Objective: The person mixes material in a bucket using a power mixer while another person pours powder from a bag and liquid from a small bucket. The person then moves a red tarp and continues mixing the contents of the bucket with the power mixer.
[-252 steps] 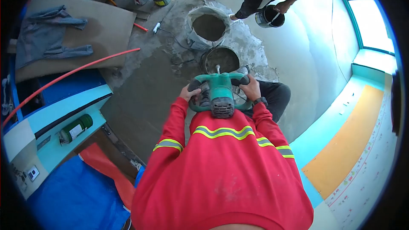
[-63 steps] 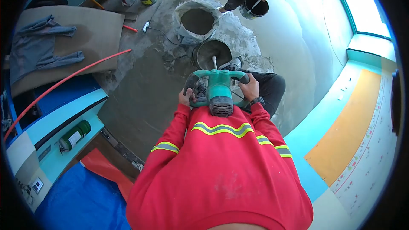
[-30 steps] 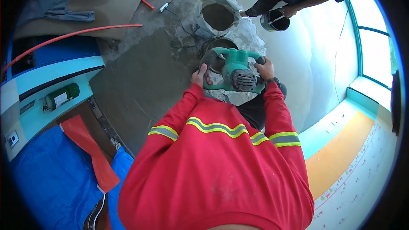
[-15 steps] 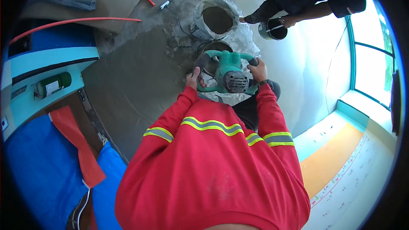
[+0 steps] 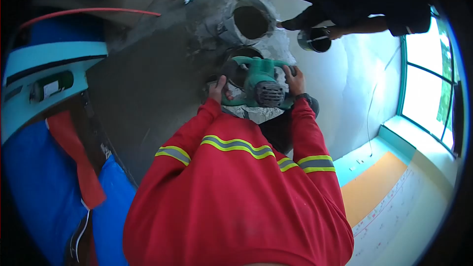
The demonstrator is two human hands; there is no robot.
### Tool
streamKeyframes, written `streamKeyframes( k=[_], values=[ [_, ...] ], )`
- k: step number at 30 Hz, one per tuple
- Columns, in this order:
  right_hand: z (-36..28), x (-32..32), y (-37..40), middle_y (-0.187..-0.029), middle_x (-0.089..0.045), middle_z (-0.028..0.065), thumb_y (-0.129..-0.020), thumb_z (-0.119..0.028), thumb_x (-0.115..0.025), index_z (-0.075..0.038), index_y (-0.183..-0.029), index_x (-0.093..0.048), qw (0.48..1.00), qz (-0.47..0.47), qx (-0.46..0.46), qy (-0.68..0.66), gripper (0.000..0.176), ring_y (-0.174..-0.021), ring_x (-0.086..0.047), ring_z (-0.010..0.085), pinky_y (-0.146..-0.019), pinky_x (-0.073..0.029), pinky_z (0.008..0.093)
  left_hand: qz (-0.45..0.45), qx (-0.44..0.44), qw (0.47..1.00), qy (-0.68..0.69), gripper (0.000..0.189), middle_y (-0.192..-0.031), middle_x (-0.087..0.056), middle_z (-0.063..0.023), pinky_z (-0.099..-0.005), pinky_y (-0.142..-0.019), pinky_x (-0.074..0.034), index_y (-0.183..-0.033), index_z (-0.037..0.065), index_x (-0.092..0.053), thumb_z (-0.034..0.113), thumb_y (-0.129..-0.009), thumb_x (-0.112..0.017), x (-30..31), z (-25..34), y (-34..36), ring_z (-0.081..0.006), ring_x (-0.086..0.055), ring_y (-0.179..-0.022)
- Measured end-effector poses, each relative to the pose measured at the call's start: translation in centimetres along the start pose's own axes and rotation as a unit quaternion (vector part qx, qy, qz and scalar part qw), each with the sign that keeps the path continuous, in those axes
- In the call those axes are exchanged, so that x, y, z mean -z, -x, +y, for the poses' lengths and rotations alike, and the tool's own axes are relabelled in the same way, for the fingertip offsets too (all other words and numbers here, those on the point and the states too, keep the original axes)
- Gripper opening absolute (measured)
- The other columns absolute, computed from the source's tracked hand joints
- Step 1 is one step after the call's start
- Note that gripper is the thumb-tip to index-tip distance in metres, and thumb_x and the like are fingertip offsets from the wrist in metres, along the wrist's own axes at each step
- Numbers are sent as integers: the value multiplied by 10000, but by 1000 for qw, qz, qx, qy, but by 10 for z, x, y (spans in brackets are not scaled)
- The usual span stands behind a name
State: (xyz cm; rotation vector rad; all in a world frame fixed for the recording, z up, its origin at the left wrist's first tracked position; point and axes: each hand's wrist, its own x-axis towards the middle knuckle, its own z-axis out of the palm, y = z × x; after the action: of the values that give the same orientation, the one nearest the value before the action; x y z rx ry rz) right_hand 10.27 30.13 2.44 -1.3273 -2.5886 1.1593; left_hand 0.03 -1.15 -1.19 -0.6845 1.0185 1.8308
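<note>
A green power tool [image 5: 262, 80] with a dark vented motor end is between my two hands, over a dark bucket [image 5: 245, 53]. My left hand [image 5: 218, 89] closes round the tool's left handle. On the right handle my right hand [image 5: 296, 81] is wrapped, with a dark band at the wrist. The tool's lower end is hidden. Just beyond the dark bucket stands a large pale container [image 5: 229, 22] with grey material [image 5: 252, 22] inside.
At the upper right a person in dark clothes [image 5: 364, 0] holds a black bucket [image 5: 315, 40]. A red pipe [image 5: 98, 10] and blue sheets [image 5: 39, 177] are on the left. Windows [image 5: 426, 83] are at the right.
The view has shifted slightly, so my hands and the tool appear a little further left. Both hands keep their hold on the tool.
</note>
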Motion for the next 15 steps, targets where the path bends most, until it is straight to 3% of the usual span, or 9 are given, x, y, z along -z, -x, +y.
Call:
streamKeyframes(
  k=[3, 6, 15],
  values=[
    [2, -2, -7, -649, -558, 23, -866, -442, -678, -5, -929, -643, 999, -14, 9, -36, 443, -564, -523, 114, -523, -434, 286, -4, 17, 1000, -3, 485, -579, -493, -67, -385, -450, -464, -763, 67, -533, 517, -837, -695, 1, 3, -1, -214, -501, -460],
    [-36, 13, 1, -647, -568, 30, -857, -455, -676, -7, -912, -645, 996, -56, -50, -51, 453, -549, -530, 113, -517, -434, 290, 3, -1, 1000, -20, 478, -593, -500, -61, -373, -456, -471, -778, 68, -543, 516, -835, -697, -4, 2, 5, -197, -510, -471],
    [-51, 17, -24, -625, -609, 72, -825, -525, -684, 13, -897, -667, 998, -59, -14, 21, 543, -550, -593, 168, -538, -463, 333, 9, -28, 1000, -11, 522, -558, -520, -74, -355, -490, -485, -745, 46, -544, 544, -854, -658, -16, 1, 7, -206, -532, -444]
  ],
)
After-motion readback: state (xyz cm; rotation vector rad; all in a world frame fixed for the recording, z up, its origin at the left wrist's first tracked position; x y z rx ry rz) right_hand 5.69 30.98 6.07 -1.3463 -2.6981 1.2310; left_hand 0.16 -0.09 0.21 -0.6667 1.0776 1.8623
